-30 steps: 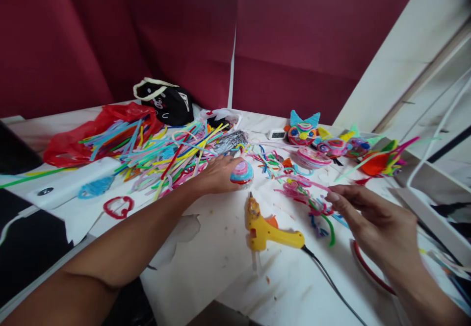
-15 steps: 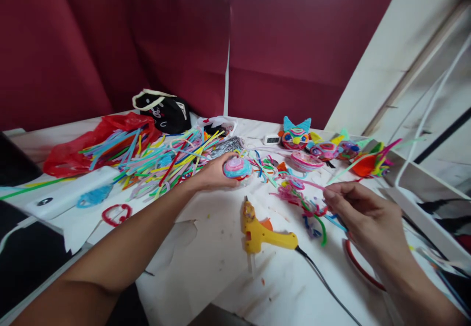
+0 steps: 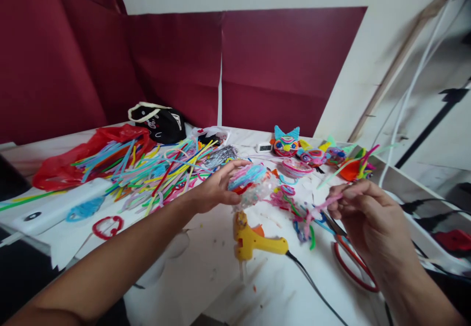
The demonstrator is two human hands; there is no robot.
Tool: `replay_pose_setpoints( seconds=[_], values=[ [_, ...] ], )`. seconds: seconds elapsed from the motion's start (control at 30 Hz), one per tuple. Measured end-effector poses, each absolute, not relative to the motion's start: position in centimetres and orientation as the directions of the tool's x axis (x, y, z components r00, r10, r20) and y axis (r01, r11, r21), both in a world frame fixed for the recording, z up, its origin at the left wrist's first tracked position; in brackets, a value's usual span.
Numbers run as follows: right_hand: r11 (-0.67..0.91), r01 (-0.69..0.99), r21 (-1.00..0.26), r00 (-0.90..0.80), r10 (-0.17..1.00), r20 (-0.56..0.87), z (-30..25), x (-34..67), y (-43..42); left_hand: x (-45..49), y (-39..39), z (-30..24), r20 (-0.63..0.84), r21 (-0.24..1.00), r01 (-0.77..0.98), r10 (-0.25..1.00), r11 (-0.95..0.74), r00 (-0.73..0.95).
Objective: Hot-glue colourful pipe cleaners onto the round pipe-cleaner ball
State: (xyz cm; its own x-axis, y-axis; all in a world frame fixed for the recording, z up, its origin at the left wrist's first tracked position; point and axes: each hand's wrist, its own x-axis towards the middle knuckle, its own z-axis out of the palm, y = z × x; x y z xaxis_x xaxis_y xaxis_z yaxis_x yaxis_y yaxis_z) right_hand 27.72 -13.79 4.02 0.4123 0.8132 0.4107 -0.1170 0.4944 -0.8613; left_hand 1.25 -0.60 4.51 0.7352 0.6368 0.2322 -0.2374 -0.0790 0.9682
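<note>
My left hand [image 3: 215, 188] grips a rounded craft piece [image 3: 247, 176] covered in coiled pink, blue and red pipe cleaners, its clear, speckled underside tilted to the right. Between the fingertips of my right hand [image 3: 368, 213] is a pink pipe cleaner [image 3: 319, 207] that hangs down to the left. Just below the craft piece lies a yellow hot glue gun [image 3: 257, 242], nozzle pointing away from me. Red-handled scissors [image 3: 355, 262] rest partly under my right hand. Small coiled pipe cleaner bits [image 3: 285, 196] lie between my hands.
A heap of loose pipe cleaners [image 3: 162, 169] spreads at the left, beside a red plastic bag [image 3: 59, 164]. Finished pipe cleaner figures [image 3: 287, 144] stand at the back right near a small white digital display [image 3: 263, 147]. The glue gun's black cord [image 3: 312, 272] runs toward me.
My left hand has tilted the craft piece, so its clear underside shows. The pink pipe cleaner in my right hand now droops lower. The view has tipped upward and shifted right.
</note>
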Motion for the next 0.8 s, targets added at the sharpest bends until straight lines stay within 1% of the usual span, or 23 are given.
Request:
replay_pose_setpoints(
  seconds=[0.13, 0.2, 0.33, 0.47, 0.53, 0.63, 0.7, 0.8],
  values=[
    [0.463, -0.100, -0.881, 0.334, 0.849, 0.408, 4.1, 27.6, -13.8, 1.9, -1.8, 5.0, 0.232, 0.968, -0.238, 0.637, -0.079, 0.735],
    [0.426, -0.116, -0.897, 0.283, 0.880, 0.381, 4.1, 27.2, -14.0, 2.4, -2.2, 5.1, 0.253, 0.963, -0.251, 0.643, -0.096, 0.723],
    [0.305, -0.190, -0.933, 0.191, 0.944, 0.269, 4.1, 26.0, -14.1, 3.6, -2.6, 5.1, 0.340, 0.937, -0.299, 0.652, -0.178, 0.677],
    [0.156, -0.259, -0.953, 0.145, 0.982, 0.122, 3.9, 25.1, -14.0, 4.9, -2.7, 5.2, 0.393, 0.919, -0.297, 0.637, -0.258, 0.664],
    [0.147, -0.275, -0.950, 0.131, 0.985, 0.115, 3.9, 25.0, -14.0, 5.6, -2.7, 5.3, 0.415, 0.910, -0.299, 0.610, -0.288, 0.675],
    [0.159, -0.311, -0.937, 0.069, 0.987, 0.145, 3.9, 25.0, -14.1, 6.6, -2.8, 5.6, 0.439, 0.896, -0.293, 0.562, -0.334, 0.701],
    [0.146, -0.362, -0.921, 0.035, 0.989, 0.144, 3.9, 25.1, -14.1, 7.3, -2.8, 5.9, 0.447, 0.889, -0.290, 0.531, -0.355, 0.720],
    [0.141, -0.458, -0.878, 0.028, 0.989, 0.144, 3.9, 25.3, -14.0, 8.1, -2.7, 6.3, 0.461, 0.879, -0.303, 0.496, -0.368, 0.736]
  ],
)
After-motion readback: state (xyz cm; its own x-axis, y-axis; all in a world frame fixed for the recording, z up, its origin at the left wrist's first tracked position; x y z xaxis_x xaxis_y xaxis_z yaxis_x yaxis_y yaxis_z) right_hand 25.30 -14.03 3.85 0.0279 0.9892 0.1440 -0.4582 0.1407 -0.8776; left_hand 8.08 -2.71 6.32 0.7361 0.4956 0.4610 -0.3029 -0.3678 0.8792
